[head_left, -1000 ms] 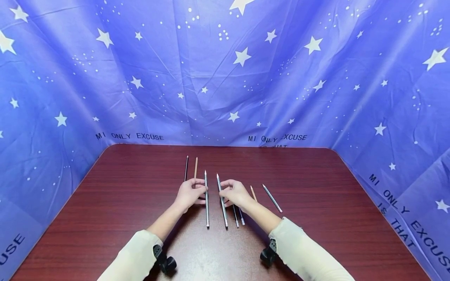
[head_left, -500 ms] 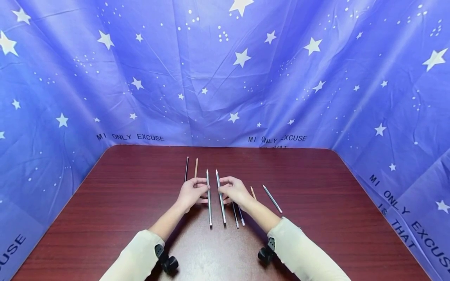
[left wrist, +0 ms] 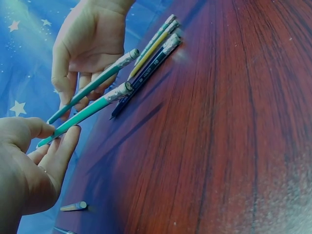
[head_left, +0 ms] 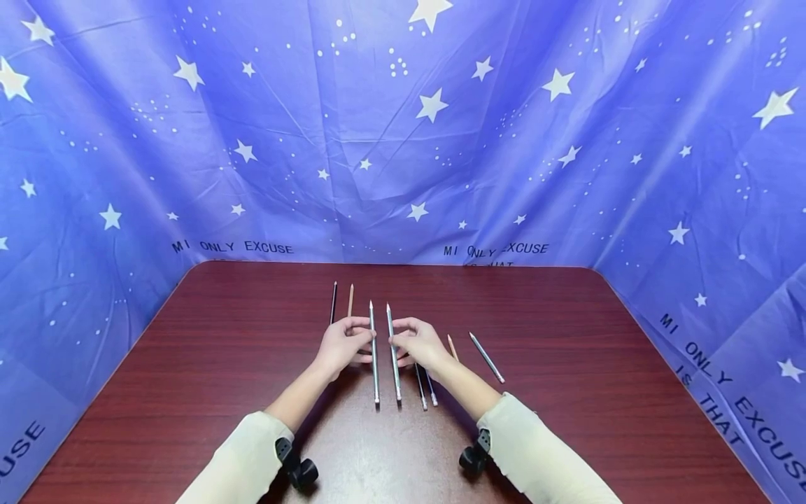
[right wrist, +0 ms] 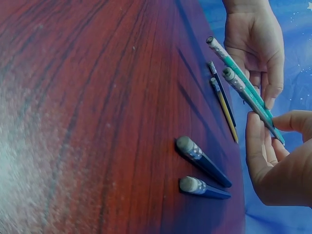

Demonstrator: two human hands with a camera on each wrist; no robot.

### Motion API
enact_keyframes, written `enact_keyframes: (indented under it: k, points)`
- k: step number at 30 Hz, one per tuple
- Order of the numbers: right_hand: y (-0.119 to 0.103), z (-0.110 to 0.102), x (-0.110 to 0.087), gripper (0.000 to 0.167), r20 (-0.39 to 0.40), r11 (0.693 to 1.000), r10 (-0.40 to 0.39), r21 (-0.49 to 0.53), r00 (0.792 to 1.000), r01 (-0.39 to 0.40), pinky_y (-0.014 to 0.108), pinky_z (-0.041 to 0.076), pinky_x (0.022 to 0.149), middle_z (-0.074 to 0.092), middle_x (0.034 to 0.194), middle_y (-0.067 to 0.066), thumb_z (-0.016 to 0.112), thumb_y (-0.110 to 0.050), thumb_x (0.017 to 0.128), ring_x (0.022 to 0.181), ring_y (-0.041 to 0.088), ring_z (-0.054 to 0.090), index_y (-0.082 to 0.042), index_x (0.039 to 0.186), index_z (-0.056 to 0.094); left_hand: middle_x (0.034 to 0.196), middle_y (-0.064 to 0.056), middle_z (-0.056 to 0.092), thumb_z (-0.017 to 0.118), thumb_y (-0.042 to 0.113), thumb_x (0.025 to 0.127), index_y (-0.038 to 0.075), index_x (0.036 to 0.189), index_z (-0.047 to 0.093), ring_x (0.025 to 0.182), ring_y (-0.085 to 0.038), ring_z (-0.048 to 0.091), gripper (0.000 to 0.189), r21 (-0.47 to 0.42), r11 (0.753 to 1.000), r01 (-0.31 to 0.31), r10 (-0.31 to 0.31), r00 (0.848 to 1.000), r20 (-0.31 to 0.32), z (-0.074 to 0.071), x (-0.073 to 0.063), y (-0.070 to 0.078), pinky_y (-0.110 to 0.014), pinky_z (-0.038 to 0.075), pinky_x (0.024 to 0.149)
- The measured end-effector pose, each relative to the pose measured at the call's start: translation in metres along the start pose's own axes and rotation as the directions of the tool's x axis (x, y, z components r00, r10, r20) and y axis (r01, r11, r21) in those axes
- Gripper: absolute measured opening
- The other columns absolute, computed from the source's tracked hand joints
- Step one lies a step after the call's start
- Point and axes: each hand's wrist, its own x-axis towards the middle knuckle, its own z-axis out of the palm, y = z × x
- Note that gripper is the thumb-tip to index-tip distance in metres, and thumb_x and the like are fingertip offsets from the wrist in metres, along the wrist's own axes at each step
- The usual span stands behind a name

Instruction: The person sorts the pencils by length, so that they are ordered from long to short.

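Below centre, left hand (head_left: 343, 346) pinches one pencil (head_left: 375, 369), right hand (head_left: 422, 346) pinches a second pencil (head_left: 395, 369), just apart; a loose pencil (head_left: 488, 358) lies right of centre.

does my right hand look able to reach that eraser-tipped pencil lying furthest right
Probably yes: the rightmost pencil lies uncovered to the right of your right hand. But that hand pinches a second pencil, which it would likely have to put down first.

A narrow gap parts two raised slim green pencils (head_left: 375, 371); slim dark pencils (head_left: 421, 387) obstruct below the right grip (head_left: 423, 344).
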Motion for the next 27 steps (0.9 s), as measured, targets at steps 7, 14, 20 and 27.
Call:
enact_keyframes:
  k: [7, 14, 20, 27]
  points:
    - [0.004, -0.001, 0.002, 0.040, -0.005, 1.000, -0.011, 0.008, 1.000, 0.011, 0.031, 0.058, 0.060, 0.063, 0.096, 0.023, 0.054, -0.001, 0.086, 0.061, 0.012, 0.054, 0.006, 0.125, 0.049, 0.104, -0.025, 0.062, 0.061, 0.002, 0.085, -0.005, 0.121, 0.054, 0.065, -0.012, 0.062, 0.037, -0.006, 1.000, -0.015, 0.015, 1.000, 0.013, 0.001, -0.001, 0.003, -0.032, 0.060, 0.061]
    - [0.018, -0.001, 0.015, 0.041, -0.042, 0.999, -0.022, 0.027, 0.999, 0.023, 0.026, 0.056, 0.053, 0.064, 0.101, 0.026, 0.055, -0.003, 0.085, 0.058, 0.011, 0.055, 0.002, 0.125, 0.051, 0.099, -0.019, 0.064, 0.061, 0.003, 0.085, -0.006, 0.123, 0.052, 0.064, -0.012, 0.062, 0.040, -0.010, 1.000, -0.005, 0.005, 1.000, 0.005, 0.001, -0.002, 0.002, -0.033, 0.060, 0.061]
    - [0.020, -0.001, 0.015, 0.041, -0.042, 1.000, -0.017, 0.025, 0.999, 0.018, 0.024, 0.055, 0.053, 0.065, 0.098, 0.022, 0.056, -0.003, 0.084, 0.059, 0.011, 0.055, 0.001, 0.124, 0.051, 0.095, -0.015, 0.064, 0.062, 0.002, 0.084, -0.005, 0.121, 0.054, 0.064, -0.012, 0.062, 0.038, -0.005, 1.000, 0.004, -0.004, 1.000, 0.003, 0.001, -0.001, 0.001, -0.032, 0.060, 0.061]
    - [0.019, -0.002, 0.014, 0.040, -0.046, 1.000, -0.009, 0.026, 0.999, 0.010, 0.023, 0.055, 0.053, 0.065, 0.097, 0.022, 0.057, -0.003, 0.084, 0.060, 0.011, 0.055, 0.001, 0.124, 0.052, 0.101, -0.021, 0.063, 0.061, 0.001, 0.085, -0.005, 0.122, 0.054, 0.065, -0.012, 0.062, 0.038, 0.006, 1.000, -0.007, 0.007, 1.000, -0.002, -0.002, 0.005, 0.004, -0.030, 0.060, 0.061]
